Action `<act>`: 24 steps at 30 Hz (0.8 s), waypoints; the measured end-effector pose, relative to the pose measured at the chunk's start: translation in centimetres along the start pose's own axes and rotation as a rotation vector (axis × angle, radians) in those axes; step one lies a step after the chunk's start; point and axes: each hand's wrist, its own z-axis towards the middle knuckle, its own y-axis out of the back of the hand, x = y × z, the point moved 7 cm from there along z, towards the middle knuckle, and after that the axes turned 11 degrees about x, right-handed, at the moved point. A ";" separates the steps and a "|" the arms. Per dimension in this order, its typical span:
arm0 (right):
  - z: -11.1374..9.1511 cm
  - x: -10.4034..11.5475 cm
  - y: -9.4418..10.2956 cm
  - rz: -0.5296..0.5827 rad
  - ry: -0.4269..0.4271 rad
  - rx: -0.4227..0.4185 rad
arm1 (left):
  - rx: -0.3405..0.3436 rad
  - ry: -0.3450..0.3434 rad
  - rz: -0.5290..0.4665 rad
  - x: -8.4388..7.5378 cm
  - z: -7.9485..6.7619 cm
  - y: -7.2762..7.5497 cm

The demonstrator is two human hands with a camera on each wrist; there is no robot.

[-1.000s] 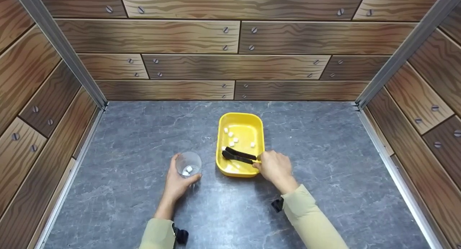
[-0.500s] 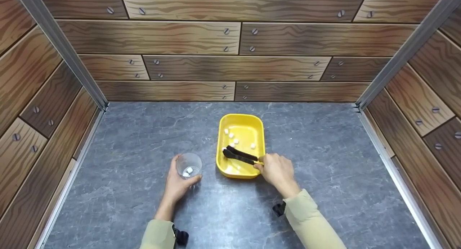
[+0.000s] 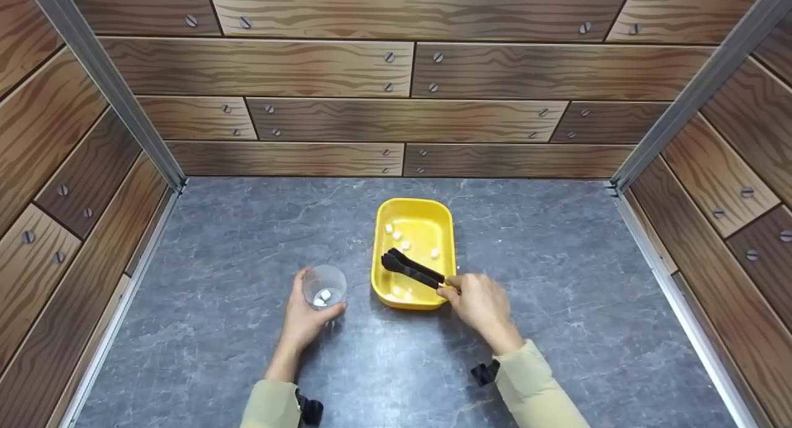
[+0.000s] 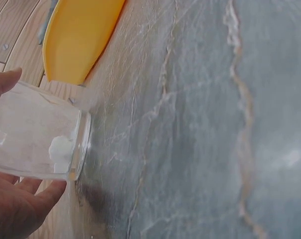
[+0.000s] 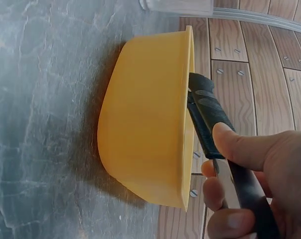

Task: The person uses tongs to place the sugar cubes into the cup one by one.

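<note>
My left hand (image 3: 302, 320) holds a clear cup (image 3: 325, 278) upright, with fingers on its far left side and thumb on the near side. A few small white cubes (image 3: 325, 294) lie at its bottom. My right hand (image 3: 482, 304) grips tongs (image 3: 413, 269) with black tips, held over a yellow tray (image 3: 424, 227). In the right wrist view, thumb and fingers pinch the tong arms (image 5: 213, 112) near the tray wall (image 5: 148, 119). The tips sit close together; whether a cube is between them cannot be seen. Several white cubes (image 3: 396, 235) lie in the tray's far part.
A grey marbled tabletop (image 3: 247, 230) bears the cup and tray, the tray right of the cup. Wood-patterned panels (image 3: 408, 119) stand at the back and both sides, with metal posts (image 3: 643, 125) at the corners.
The right hand has drawn slightly right and nearer, and the tong tips have come together. White cubes near the tips are no longer visible. The left hand and cup stay put.
</note>
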 end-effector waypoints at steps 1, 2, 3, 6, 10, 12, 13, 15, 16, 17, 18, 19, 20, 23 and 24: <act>-0.1 -0.1 -0.1 0.022 -0.012 0.007 | 0.000 0.000 0.000 0.0 0.0 0.0; -0.3 -0.2 -0.1 0.042 -0.026 0.013 | -0.001 -0.002 -0.001 0.0 0.0 0.0; -0.4 -0.3 -0.1 0.060 -0.037 0.011 | -0.002 -0.005 -0.001 0.0 0.0 0.0; -0.7 -0.6 0.1 0.106 -0.058 0.003 | -0.007 -0.011 -0.006 0.0 0.0 0.0; -1.0 -0.7 0.2 0.138 -0.073 -0.003 | -0.005 -0.016 -0.005 0.0 0.1 0.0; -1.0 -0.7 0.3 0.149 -0.081 0.000 | -0.003 -0.016 -0.004 0.0 0.0 0.0; -1.1 -0.7 0.3 0.154 -0.085 0.003 | -0.002 -0.013 -0.005 0.0 0.0 0.0; -1.1 -0.5 0.4 0.167 -0.087 0.007 | 0.000 -0.006 -0.004 0.0 0.0 0.0; -1.1 -0.4 0.5 0.171 -0.086 0.007 | 0.000 -0.005 -0.004 0.0 0.0 0.0; -1.2 -0.2 0.6 0.174 -0.084 0.004 | 0.001 -0.003 -0.001 0.0 0.0 0.0; -1.2 -0.1 0.7 0.174 -0.080 0.001 | 0.001 0.000 0.002 0.0 0.0 0.0; -1.2 0.1 0.8 0.168 -0.077 -0.003 | 0.002 0.001 0.003 -0.1 0.0 0.0; -1.3 0.4 0.9 0.165 -0.072 -0.007 | 0.002 0.003 0.007 -0.1 0.0 0.0; -1.4 1.3 1.2 0.154 -0.039 -0.030 | 0.001 0.001 0.008 -0.2 -0.1 0.0; -1.4 1.7 1.2 0.154 -0.021 -0.035 | 0.001 0.000 0.006 -0.2 -0.1 0.0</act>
